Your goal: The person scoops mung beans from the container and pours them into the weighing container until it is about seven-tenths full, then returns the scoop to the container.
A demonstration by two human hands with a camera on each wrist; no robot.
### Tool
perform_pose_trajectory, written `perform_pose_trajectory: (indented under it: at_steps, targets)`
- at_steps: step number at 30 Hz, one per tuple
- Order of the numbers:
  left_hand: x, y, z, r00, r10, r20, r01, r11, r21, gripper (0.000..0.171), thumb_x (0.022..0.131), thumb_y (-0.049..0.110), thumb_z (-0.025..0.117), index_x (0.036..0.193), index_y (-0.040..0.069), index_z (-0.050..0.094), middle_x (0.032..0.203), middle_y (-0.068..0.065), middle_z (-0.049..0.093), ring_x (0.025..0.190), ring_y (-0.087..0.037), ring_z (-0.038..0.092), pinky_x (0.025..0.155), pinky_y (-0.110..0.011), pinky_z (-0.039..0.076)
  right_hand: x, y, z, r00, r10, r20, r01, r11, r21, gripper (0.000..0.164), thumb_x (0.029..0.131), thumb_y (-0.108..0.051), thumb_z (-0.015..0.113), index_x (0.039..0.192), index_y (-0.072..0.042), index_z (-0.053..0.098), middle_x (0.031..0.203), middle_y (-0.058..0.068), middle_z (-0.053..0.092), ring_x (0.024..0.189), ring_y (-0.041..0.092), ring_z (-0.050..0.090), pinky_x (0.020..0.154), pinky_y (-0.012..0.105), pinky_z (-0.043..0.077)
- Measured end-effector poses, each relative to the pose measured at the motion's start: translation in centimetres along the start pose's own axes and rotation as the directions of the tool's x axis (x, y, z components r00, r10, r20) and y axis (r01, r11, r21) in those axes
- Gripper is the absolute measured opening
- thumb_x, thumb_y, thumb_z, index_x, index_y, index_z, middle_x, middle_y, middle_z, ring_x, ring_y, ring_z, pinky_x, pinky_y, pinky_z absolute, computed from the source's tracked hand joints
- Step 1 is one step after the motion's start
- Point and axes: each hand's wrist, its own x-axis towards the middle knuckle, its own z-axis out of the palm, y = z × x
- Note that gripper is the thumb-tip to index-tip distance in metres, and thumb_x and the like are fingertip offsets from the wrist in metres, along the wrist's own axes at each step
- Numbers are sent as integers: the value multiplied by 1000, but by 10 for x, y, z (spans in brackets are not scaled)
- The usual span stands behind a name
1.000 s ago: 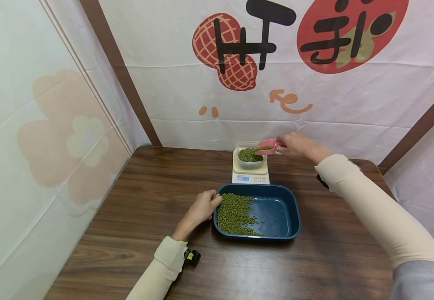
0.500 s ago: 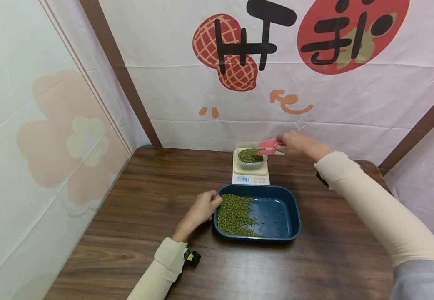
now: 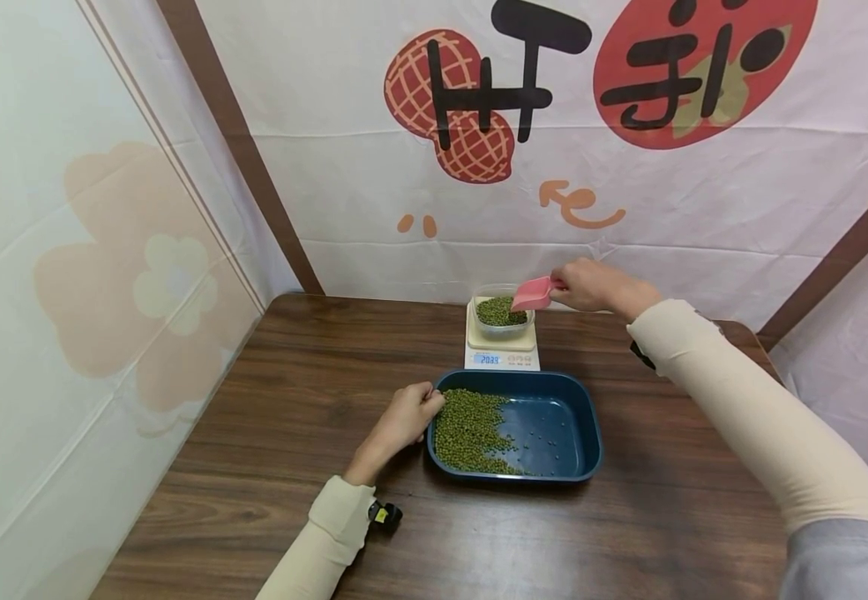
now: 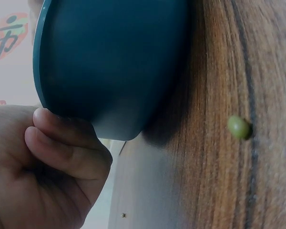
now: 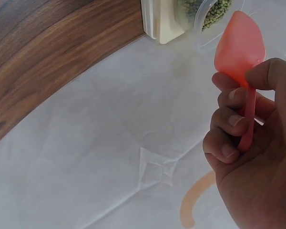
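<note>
My right hand (image 3: 591,286) grips the handle of a pink scoop (image 3: 531,294), fingers curled round it in the right wrist view. The scoop (image 5: 240,45) is tilted over a clear plastic container (image 3: 504,328) partly filled with green mung beans (image 3: 497,311). That container stands on a white kitchen scale (image 3: 479,342) with a lit display. At the left end of a dark blue tray (image 3: 554,425), my left hand (image 3: 404,415) pinches the rim, its curled fingers (image 4: 62,148) against the outer wall. Mung beans (image 3: 467,429) lie heaped in the tray's left half.
The wooden table (image 3: 314,367) ends at a printed white cloth backdrop (image 3: 374,267) close behind the scale. One loose mung bean (image 4: 239,127) lies on the wood beside the tray. The tray sits directly in front of the scale.
The scoop has tipped further over and its beans have poured into the container. The scale's reading has climbed from about 188 to above 200. The left hand and tray have stayed put.
</note>
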Motion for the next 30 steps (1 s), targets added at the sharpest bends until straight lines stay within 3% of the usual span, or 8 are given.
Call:
perform_pose_trajectory:
  at_steps: [13,30]
  targets:
    - [0,1,3,1000,-5,-3,5,1000,15,31,101,26,44,76,9,49,51,-3,46,37,-16,45,37,-25,38,-9,1,4,1000,25,-12,-25,1000,-3,15,93,-22,59,85,-9,61,68,4,53,62,21,48,60,33,40]
    - [0,1,1,1000,-9,-5,9,1000,5,32,102,27,43,76,8,48,53,-4,45,37,-16,44,37,-26,38,-26,-4,12,998,-46,-37,48,998,45,15,93,-23,62,91,-9,57,67,4,48,61,19,49,57,31,42]
